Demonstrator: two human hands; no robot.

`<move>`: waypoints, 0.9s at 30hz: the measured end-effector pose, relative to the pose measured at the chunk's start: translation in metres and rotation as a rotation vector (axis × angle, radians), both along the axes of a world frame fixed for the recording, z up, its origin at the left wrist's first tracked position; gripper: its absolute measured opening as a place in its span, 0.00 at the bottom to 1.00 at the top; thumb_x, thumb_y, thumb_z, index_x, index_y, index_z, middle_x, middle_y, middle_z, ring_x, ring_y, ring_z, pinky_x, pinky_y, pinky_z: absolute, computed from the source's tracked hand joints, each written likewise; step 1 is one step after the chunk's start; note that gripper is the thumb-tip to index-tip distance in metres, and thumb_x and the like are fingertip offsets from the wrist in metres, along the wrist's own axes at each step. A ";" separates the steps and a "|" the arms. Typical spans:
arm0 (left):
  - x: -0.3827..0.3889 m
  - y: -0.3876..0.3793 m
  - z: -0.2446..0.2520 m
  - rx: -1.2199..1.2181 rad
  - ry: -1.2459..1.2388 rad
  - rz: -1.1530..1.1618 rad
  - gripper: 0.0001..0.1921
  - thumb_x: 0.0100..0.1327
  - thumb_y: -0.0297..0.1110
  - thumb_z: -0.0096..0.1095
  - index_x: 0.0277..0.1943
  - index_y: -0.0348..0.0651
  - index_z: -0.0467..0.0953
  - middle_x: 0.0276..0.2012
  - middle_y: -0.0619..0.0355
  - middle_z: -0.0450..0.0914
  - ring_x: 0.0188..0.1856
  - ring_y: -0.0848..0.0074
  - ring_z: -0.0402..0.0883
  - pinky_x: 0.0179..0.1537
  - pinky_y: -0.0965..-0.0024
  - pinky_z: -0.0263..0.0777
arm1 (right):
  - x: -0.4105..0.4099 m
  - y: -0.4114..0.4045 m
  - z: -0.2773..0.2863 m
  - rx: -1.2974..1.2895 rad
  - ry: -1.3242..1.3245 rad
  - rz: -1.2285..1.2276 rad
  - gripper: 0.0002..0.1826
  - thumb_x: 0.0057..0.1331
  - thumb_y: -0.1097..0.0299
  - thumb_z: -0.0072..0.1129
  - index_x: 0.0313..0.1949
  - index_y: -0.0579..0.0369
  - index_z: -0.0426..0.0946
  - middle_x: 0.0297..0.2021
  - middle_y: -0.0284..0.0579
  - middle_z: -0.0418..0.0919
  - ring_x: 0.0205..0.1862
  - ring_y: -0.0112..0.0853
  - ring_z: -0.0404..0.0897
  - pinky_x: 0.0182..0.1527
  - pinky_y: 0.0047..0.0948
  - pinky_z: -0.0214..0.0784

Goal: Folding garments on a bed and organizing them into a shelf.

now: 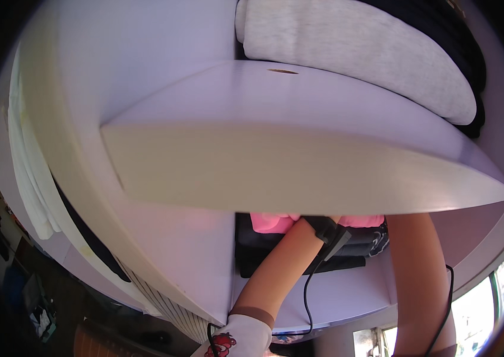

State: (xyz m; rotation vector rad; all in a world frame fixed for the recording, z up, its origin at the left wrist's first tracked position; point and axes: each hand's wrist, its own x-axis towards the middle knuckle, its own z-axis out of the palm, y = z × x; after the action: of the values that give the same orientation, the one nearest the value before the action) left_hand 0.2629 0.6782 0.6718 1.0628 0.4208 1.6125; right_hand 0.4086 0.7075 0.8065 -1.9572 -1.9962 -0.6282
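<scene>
Both my hands are hidden by the thick front edge of a shelf board (305, 172), so what they hold does not show. Below that edge, my left forearm (285, 263) reaches into the lower compartment, with a black strap and device (328, 232) at the wrist. A pink cloth (272, 223) shows on both sides of that wrist, on top of dark folded clothes (256, 250). To the right, my right forearm (417, 272) rises behind the same board. The stack rests on the lower shelf (332, 294).
Above the board lie a light grey folded garment (350, 58) and dark cloth (453, 44). An upright panel (158, 250) borders the compartment at left. White clothing (33, 178) hangs beyond it. Black cables (306, 294) trail near both arms. A bright window (475, 312) stands at lower right.
</scene>
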 end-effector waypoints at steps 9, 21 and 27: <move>0.013 0.028 0.015 0.009 -0.092 -0.012 0.28 0.62 0.46 0.56 0.61 0.50 0.58 0.60 0.58 0.63 0.60 0.66 0.64 0.55 0.50 0.60 | 0.011 -0.011 0.024 0.000 -0.113 -0.027 0.27 0.65 0.54 0.46 0.62 0.49 0.60 0.63 0.55 0.57 0.64 0.50 0.57 0.64 0.48 0.48; 0.022 0.029 0.061 -0.022 -0.148 -0.071 0.33 0.59 0.50 0.63 0.62 0.53 0.56 0.60 0.59 0.62 0.60 0.65 0.63 0.53 0.47 0.61 | 0.020 -0.002 0.013 -0.017 -0.079 -0.044 0.29 0.66 0.53 0.45 0.64 0.49 0.57 0.65 0.56 0.54 0.66 0.51 0.54 0.66 0.48 0.46; 0.010 -0.005 0.092 -0.136 -0.034 0.018 0.38 0.57 0.50 0.64 0.65 0.50 0.52 0.61 0.55 0.61 0.59 0.63 0.63 0.52 0.48 0.62 | 0.010 0.014 0.019 -0.026 -0.076 -0.021 0.30 0.67 0.53 0.45 0.65 0.49 0.56 0.66 0.57 0.52 0.67 0.51 0.53 0.66 0.48 0.45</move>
State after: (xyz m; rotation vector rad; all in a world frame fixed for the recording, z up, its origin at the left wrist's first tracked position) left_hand 0.2727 0.6734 0.7641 0.9309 0.5112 1.5921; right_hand 0.4190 0.7220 0.8252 -2.0000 -2.0407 -0.6950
